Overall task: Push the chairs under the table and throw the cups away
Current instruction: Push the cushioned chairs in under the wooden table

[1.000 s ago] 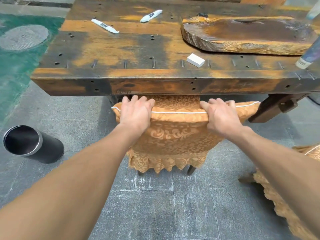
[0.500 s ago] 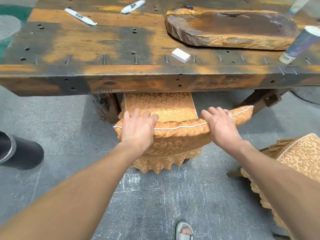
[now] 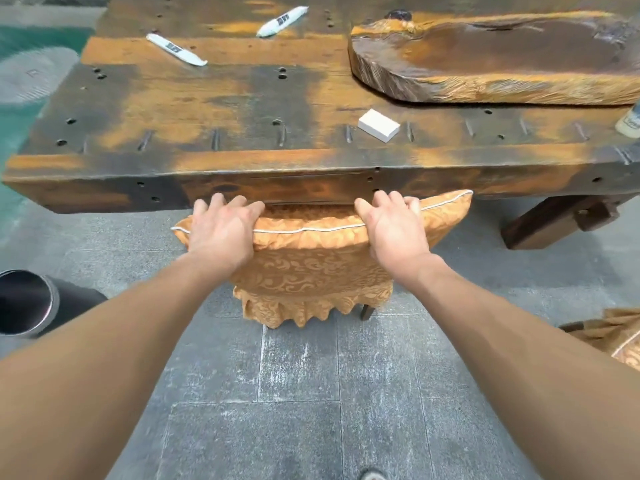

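A chair in an orange patterned cover (image 3: 311, 271) stands at the front edge of the dark wooden table (image 3: 242, 168), its seat hidden under the tabletop. My left hand (image 3: 221, 230) grips the top of the chair's backrest on the left. My right hand (image 3: 394, 230) grips the same top edge on the right. The backrest top touches or nearly touches the table's front edge. A cup (image 3: 629, 123) shows only as a small part at the right border of the table. A second orange-covered chair (image 3: 616, 337) pokes in at the right.
A black cylindrical bin (image 3: 38, 303) lies or stands on the grey tiled floor at the left. On the table are a carved wooden slab (image 3: 485, 60), a small white block (image 3: 378, 125) and two white sachets (image 3: 176, 49). A table leg (image 3: 554, 223) stands at the right.
The chair has slid forward under the table: its seat, visible half a second ago, is now hidden and the backrest sits at the table's edge. Both hands kept their hold.
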Demonstrator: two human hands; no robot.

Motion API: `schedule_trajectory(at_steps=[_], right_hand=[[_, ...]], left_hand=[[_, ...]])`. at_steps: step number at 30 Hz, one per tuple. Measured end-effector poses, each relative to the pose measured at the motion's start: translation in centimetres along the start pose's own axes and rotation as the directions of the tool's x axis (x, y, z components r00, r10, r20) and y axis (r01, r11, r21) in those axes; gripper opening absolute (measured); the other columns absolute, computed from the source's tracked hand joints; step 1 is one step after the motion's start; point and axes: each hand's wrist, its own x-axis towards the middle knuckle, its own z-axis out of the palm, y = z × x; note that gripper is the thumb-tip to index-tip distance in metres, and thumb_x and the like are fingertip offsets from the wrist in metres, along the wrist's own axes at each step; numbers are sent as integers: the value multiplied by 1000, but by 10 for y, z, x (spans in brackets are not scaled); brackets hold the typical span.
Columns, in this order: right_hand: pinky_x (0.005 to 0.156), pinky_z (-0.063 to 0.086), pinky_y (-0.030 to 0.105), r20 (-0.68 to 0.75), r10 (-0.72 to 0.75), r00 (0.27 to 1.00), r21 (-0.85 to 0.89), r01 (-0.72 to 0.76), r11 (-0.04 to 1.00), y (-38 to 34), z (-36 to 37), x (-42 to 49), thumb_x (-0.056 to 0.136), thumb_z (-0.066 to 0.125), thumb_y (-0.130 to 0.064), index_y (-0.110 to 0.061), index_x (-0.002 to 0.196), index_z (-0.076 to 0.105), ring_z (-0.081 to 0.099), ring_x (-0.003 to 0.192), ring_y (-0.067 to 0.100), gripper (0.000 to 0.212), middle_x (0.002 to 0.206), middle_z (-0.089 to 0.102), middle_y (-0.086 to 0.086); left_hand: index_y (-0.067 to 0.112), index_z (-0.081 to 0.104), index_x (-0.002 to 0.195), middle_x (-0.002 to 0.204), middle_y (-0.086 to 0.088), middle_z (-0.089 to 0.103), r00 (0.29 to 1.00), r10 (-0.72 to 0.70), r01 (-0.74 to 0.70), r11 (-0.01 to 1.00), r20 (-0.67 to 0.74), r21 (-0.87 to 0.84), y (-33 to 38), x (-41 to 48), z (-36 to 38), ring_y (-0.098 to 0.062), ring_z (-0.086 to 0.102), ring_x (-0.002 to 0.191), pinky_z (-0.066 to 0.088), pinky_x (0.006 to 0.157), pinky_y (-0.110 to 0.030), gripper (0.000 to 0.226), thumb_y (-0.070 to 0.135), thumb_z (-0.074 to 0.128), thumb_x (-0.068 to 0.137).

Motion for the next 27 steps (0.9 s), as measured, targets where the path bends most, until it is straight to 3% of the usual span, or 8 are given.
schedule_trajectory(at_steps=[6, 10, 16, 21, 24, 27], right_hand=[[95, 31, 45, 26, -14, 1000, 0, 14, 1000, 9, 0, 42, 71, 62, 6, -22, 112, 52, 48, 106, 31, 50, 106, 51, 6], [92, 32, 46, 29, -8, 1000, 1, 8, 1000, 13, 0, 72, 73, 61, 6, -20, 111, 53, 49, 107, 33, 47, 107, 53, 9], [90, 31, 47, 9, 3, 1000, 9, -3, 1000, -1, 4, 93, 71, 66, 1, -21, 109, 50, 49, 105, 33, 46, 107, 54, 9], [91, 31, 48, 24, -6, 1000, 6, 5, 1000, -3, 6, 93, 72, 67, 1, -22, 110, 49, 48, 107, 32, 47, 107, 53, 9], [96, 32, 50, 44, -20, 999, 11, 19, 1000, -2, 3, 89, 76, 64, 0, -21, 114, 50, 48, 112, 34, 46, 113, 54, 11], [108, 27, 53, 153, -28, 988, 53, 20, 998, 1, -7, 87, 80, 61, -3, -17, 129, 45, 44, 125, 35, 54, 127, 51, 13]], left_hand=[[27, 56, 115, 100, -1, 57, 999, -37, 37, 999, -11, 16, -3, 40, 2, -30, 48, 101, 30, 80, -44, 46, 3, 59, 76], [26, 56, 114, 105, -4, 58, 997, -68, 68, 998, 26, 0, -6, 71, 0, -33, 49, 105, 35, 87, -49, 44, 2, 60, 78], [25, 54, 110, 105, -8, 55, 996, -77, 76, 997, 48, 15, -28, 93, 2, -34, 47, 105, 33, 86, -48, 46, 3, 68, 73], [21, 52, 113, 112, -14, 54, 990, -137, 137, 990, 37, 20, -24, 90, 3, -36, 45, 110, 35, 94, -50, 46, 0, 63, 73], [16, 48, 118, 116, -18, 55, 989, -144, 144, 989, 18, 29, -15, 80, 3, -39, 47, 115, 34, 103, -53, 48, 16, 69, 75], [17, 40, 131, 126, -20, 52, 986, -115, 109, 992, 120, 56, -6, 70, -13, -40, 43, 125, 27, 112, -57, 63, 27, 67, 75]])
